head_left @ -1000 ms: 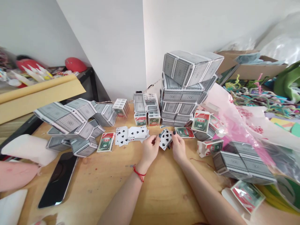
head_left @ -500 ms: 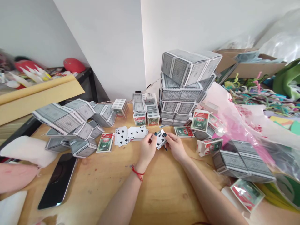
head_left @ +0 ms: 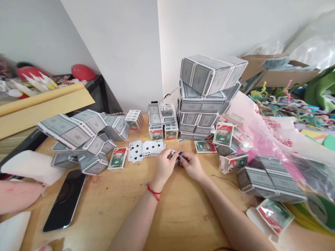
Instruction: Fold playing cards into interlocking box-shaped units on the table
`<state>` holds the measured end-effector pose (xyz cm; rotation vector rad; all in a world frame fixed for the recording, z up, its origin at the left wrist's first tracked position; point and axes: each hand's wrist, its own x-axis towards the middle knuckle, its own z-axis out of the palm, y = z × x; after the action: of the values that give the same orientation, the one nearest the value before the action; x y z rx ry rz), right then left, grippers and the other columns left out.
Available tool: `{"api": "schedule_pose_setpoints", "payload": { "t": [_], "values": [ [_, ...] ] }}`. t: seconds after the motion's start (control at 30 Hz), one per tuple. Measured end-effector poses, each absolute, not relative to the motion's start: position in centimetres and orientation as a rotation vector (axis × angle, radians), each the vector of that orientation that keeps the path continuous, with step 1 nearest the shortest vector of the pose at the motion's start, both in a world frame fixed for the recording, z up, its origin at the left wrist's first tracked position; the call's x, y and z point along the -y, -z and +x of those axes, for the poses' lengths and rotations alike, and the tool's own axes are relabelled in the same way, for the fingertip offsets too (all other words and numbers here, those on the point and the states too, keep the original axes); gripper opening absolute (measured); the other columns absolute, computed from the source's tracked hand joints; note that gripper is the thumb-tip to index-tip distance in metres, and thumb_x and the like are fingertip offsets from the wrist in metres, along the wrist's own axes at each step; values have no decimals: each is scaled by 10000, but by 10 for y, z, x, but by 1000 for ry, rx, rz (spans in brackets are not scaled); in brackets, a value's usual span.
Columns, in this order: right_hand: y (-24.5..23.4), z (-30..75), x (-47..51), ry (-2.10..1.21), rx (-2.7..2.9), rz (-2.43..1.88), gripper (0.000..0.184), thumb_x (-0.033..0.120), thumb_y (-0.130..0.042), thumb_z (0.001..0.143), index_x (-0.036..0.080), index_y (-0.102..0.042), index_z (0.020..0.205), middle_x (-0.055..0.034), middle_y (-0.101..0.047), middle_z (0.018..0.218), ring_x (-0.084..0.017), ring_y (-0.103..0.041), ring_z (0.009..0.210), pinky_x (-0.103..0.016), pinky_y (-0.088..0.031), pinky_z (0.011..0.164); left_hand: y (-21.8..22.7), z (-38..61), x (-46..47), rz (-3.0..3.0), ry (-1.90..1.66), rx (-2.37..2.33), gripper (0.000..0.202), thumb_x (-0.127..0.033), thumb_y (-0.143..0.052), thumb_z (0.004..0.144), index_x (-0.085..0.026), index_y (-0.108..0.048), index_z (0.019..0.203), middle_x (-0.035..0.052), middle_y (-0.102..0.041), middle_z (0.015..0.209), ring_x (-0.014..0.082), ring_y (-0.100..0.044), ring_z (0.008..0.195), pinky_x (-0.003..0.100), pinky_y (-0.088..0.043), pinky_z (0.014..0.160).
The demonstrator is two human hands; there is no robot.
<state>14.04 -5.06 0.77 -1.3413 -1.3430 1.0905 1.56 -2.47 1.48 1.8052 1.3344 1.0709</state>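
Note:
My left hand (head_left: 164, 166) and my right hand (head_left: 191, 165) meet over the wooden table (head_left: 167, 216), fingers closed together on a small stack of playing cards (head_left: 175, 156), which lies nearly flat and is mostly hidden by the fingers. A red string bracelet sits on my left wrist. Just left of my left hand, face-up spade cards (head_left: 146, 149) lie spread on the table. A single card pack (head_left: 205, 146) lies right of my right hand.
A tall pile of grey card cartons (head_left: 206, 97) stands behind the hands, another heap (head_left: 81, 136) at left. Loose packs (head_left: 118, 158) and cartons (head_left: 269, 181) lie around. A dark phone (head_left: 65, 202) rests at front left. Pink plastic bag (head_left: 261, 139) at right.
The cards were held upright and fanned, faces toward me; now both hands have lowered and squared them into a flat stack near the table.

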Motion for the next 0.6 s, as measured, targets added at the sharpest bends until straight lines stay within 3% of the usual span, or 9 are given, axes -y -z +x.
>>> {"api": "schedule_pose_setpoints", "payload": {
  "t": [0.13,0.3,0.6],
  "values": [
    [-8,141,51,-1153,1339,-1346,296,423,-502,738,187,-507,559,22,-482,468,-117,-428,452,-225,-337,471,-12,15,25,1965,-1062,-1384,241,-333,-462,808,-176,-524,635,12,-567,633,117,-501,614,223,-360,585],
    [-7,134,55,-1047,1394,-1385,257,338,-452,786,182,-613,661,17,-504,463,-119,-450,416,-225,-342,449,-9,16,25,2075,-1088,-1478,263,-284,-409,838,-180,-473,606,14,-530,598,124,-485,592,232,-319,560],
    [-17,131,59,-885,1496,-1361,265,266,-438,785,203,-661,656,-9,-560,488,-142,-512,452,-238,-390,470,-6,21,27,2044,-1114,-1631,270,-226,-364,844,-180,-436,588,26,-525,582,129,-462,549,246,-292,526]
  ]
}}
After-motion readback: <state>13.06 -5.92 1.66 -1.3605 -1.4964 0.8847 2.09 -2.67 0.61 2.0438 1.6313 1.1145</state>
